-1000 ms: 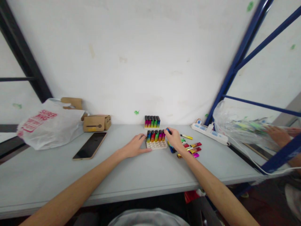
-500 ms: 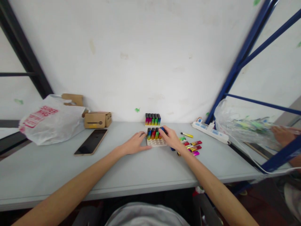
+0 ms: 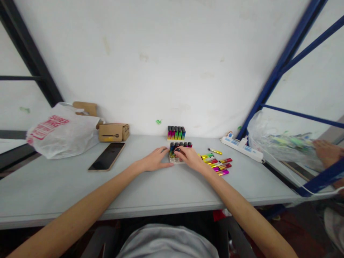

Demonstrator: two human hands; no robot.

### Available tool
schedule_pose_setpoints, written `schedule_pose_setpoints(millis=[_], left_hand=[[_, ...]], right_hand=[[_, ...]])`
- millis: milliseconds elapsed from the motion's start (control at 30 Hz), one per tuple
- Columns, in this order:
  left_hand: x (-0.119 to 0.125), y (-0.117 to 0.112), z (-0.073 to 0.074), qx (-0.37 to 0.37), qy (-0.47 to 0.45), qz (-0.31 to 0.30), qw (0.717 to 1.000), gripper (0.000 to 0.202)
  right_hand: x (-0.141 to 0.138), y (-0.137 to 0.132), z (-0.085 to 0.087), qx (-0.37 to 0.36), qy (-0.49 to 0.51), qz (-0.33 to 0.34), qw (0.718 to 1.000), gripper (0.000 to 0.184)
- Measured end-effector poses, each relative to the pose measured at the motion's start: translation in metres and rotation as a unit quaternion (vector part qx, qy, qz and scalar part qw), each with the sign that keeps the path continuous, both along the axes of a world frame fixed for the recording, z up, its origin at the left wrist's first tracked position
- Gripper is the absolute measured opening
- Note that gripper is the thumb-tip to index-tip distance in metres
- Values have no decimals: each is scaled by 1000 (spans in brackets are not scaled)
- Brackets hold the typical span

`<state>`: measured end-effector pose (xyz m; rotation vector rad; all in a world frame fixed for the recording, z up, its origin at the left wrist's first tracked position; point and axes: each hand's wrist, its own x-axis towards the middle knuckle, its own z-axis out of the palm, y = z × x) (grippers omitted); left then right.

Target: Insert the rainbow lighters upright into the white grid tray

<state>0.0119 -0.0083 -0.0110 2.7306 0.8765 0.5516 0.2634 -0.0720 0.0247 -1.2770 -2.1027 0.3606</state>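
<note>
A pale tray (image 3: 172,160) on the grey table (image 3: 150,186) holds a row of coloured lighters (image 3: 185,144) standing upright. My left hand (image 3: 154,161) lies flat against the tray's left side, fingers stretched out. My right hand (image 3: 188,157) is over the front of the tray, its fingers pinched on a dark-topped lighter (image 3: 177,150) at the tray's slots. Loose coloured lighters (image 3: 219,166) lie on the table just right of my right hand. A second full block of lighters (image 3: 176,133) stands behind, by the wall.
A phone (image 3: 106,156) lies left of the tray, with cardboard boxes (image 3: 113,132) and a white plastic bag (image 3: 60,130) behind it. A power strip (image 3: 242,147) sits at the right. Another person's hand (image 3: 326,152) reaches into a clear bag (image 3: 274,139) past the blue frame (image 3: 271,79).
My right hand has moved left from the tray's right end to its front, carrying a lighter down to the tray. My left hand has stayed at the tray. The view has shifted slightly.
</note>
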Motion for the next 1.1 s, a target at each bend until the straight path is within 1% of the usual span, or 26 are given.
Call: schedule_pose_setpoints(millis=[100, 167, 233, 367, 433, 533, 600, 633, 700, 800, 833, 867, 933, 967, 1033, 1100], left_hand=[[0, -1, 0, -2, 2, -7, 1000, 80], [0, -1, 0, -3, 5, -8, 1000, 82], [0, -1, 1, -3, 7, -8, 1000, 83], [0, -1, 1, 2, -1, -9, 1000, 82], [0, -1, 1, 3, 1, -9, 1000, 81], [0, 0, 1, 4, 4, -6, 1000, 79], [-1, 1, 1, 5, 4, -5, 1000, 79], [-1, 1, 1, 6, 4, -5, 1000, 80], [-1, 2, 1, 6, 5, -6, 1000, 81], [-1, 2, 2, 3, 10, -5, 1000, 82], [-1, 2, 2, 1, 13, -3, 1000, 83], [-1, 2, 3, -1, 16, -2, 1000, 84], [0, 2, 3, -1, 15, 0, 1000, 84], [0, 1, 3, 0, 13, -1, 1000, 83], [0, 1, 3, 3, 7, -4, 1000, 82], [0, 1, 3, 5, 8, -4, 1000, 82]], right_hand=[[-3, 5, -6, 19, -47, 29, 998, 27], [-6, 7, -9, 28, -72, 28, 997, 26], [-9, 9, -9, 34, -101, 5, 994, 28], [-14, 6, -6, 43, -162, -68, 983, 35], [-16, 3, -5, 37, -182, -81, 979, 36], [-14, -1, -4, 40, -171, -59, 983, 38], [-9, -1, -3, 52, -141, -49, 987, 45], [-5, 1, -2, 61, -126, -54, 989, 49], [9, 6, 1, 79, -104, -87, 988, 57], [45, 18, 6, 95, -107, -177, 974, 61], [61, 22, 7, 93, -114, -214, 966, 58], [78, 25, 7, 90, -122, -245, 958, 51], [111, 28, 6, 73, -149, -282, 945, 30], [126, 29, 4, 53, -165, -300, 938, 25], [151, 28, 0, -16, -212, -315, 925, 21], [165, 27, -4, -45, -224, -306, 924, 10]])
